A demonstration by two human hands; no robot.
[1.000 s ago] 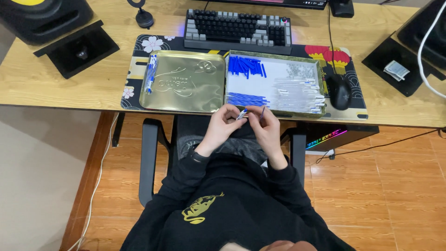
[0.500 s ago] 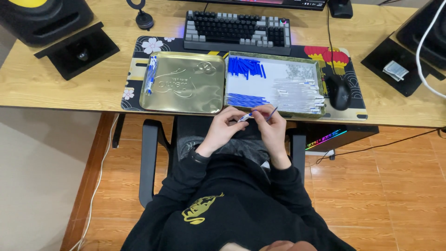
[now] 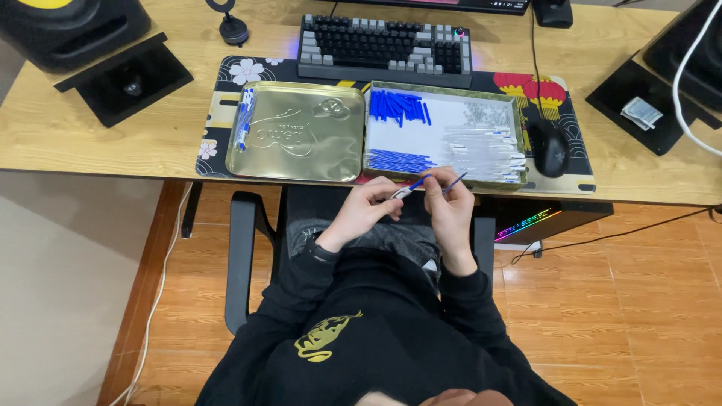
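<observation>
Pinching a clear pen barrel [image 3: 401, 192], the left hand [image 3: 368, 204] keeps it level below the counter [image 3: 98, 143] edge, its end turned toward the right hand [image 3: 450, 201]. That hand grips a thin blue refill [image 3: 454, 183], angled as if for sliding in. Just ahead of both hands sits the open tin [image 3: 440, 90] of sorted parts, close for easy picking.

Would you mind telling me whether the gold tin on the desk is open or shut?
Open. The lid lies flat beside the tin's base, whose inside shows blue caps and clear pen tubes.
</observation>
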